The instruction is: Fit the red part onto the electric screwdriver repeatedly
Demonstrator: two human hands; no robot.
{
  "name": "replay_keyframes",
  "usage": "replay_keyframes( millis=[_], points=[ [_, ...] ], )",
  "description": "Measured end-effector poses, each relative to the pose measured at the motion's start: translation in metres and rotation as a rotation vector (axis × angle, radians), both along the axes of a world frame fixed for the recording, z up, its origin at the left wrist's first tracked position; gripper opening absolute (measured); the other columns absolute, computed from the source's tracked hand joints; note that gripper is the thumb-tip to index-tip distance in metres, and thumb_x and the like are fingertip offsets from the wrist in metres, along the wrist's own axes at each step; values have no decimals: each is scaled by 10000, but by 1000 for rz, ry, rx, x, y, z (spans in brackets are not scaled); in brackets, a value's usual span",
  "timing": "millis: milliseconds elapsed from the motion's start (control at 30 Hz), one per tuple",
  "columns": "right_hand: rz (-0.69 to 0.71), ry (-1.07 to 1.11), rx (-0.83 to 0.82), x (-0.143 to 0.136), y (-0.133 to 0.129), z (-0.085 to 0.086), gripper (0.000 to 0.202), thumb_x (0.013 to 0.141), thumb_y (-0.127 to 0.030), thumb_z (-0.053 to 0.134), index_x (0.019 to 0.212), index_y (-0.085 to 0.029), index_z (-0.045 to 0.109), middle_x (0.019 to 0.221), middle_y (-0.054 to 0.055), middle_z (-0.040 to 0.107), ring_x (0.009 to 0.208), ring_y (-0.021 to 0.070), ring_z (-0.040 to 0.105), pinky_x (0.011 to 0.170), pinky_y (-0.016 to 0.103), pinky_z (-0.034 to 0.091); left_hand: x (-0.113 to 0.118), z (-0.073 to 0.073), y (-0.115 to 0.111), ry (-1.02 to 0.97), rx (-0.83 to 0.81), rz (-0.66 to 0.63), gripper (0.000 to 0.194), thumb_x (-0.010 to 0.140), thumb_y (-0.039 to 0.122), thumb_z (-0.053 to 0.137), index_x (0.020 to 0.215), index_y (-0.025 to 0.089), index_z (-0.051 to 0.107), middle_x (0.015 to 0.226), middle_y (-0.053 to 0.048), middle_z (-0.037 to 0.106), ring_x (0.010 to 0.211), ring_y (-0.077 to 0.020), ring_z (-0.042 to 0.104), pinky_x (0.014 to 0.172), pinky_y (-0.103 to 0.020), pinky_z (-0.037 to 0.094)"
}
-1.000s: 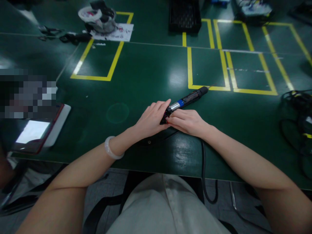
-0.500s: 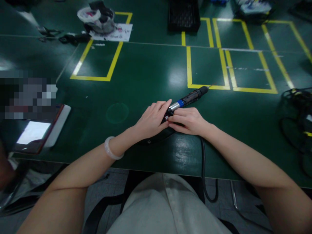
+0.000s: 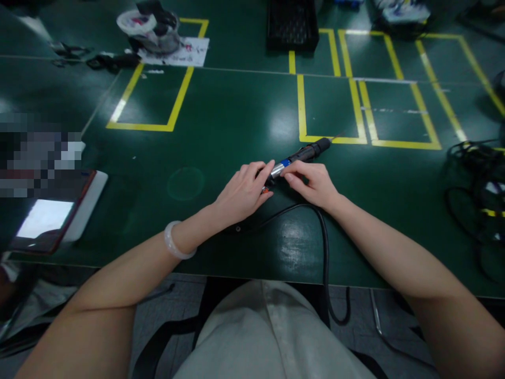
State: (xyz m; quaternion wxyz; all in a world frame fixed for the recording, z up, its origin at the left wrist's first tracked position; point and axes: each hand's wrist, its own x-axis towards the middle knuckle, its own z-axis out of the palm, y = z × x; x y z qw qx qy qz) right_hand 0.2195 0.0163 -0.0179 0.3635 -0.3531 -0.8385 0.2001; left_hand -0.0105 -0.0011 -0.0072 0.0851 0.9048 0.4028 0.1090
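An electric screwdriver [image 3: 303, 156], black with a silver and blue band and a thin bit, lies slantwise over the green table, its tip toward the upper right. My left hand [image 3: 246, 189] is wrapped over its rear part, which the palm mostly hides; a small orange-red spot shows by the thumb. My right hand [image 3: 311, 181] touches the silver and blue band, thumb and fingertips closed around its near side. From under my left hand a black cable [image 3: 324, 237] curves right and drops over the table's front edge.
Yellow tape outlines [image 3: 333, 139] mark the table [image 3: 232, 110]. At the back stand a black crate [image 3: 292, 26] and a tub [image 3: 136, 23] on a paper sheet. A tablet-like device [image 3: 47, 216] lies left; coiled black cables [image 3: 473, 163] lie right. Part of another person shows at far left.
My right hand has moved from beside my left fingers forward along the screwdriver to its silver and blue band. More of the cable shows. The view has shifted slightly.
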Motion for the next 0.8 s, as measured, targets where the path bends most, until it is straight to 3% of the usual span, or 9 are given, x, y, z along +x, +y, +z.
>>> replay_keyframes(
  millis=[133,267,433,567,800],
  points=[
    [-13,5,-37,2,3,0,275,1023,-370,497,887,-186,649,664,-19,624,576,113,558,608,238,409,-16,-2,18,24,30,45,673,976,272,575,1556,33,332,1388,-240,464,1198,-371,499,1026,-518,455],
    [-36,18,-82,3,6,-2,292,1024,-383,492,882,-186,654,667,-18,625,591,113,563,617,239,414,-46,-10,49,17,46,170,682,982,323,567,1567,80,314,1392,-221,447,1236,-384,499,1042,-543,446],
    [-37,34,-113,4,9,-5,287,1017,-368,496,870,-181,657,636,-28,602,563,103,537,596,231,395,-97,-22,92,-57,40,356,678,1019,559,464,1543,152,322,1365,-188,437,1287,-411,430,1059,-587,403],
    [-27,37,-123,3,10,-7,273,1008,-344,502,855,-176,655,626,-31,595,559,100,535,589,225,390,-131,-21,120,-45,8,530,698,1038,708,304,1507,193,252,1396,-99,386,1314,-356,330,1141,-595,274],
    [-23,29,-135,3,11,-7,244,996,-310,516,853,-173,658,631,-32,598,564,101,535,600,227,380,-176,-19,162,177,9,846,572,1102,562,295,1455,138,146,1419,-61,254,1323,-249,261,1178,-507,209]
  ],
)
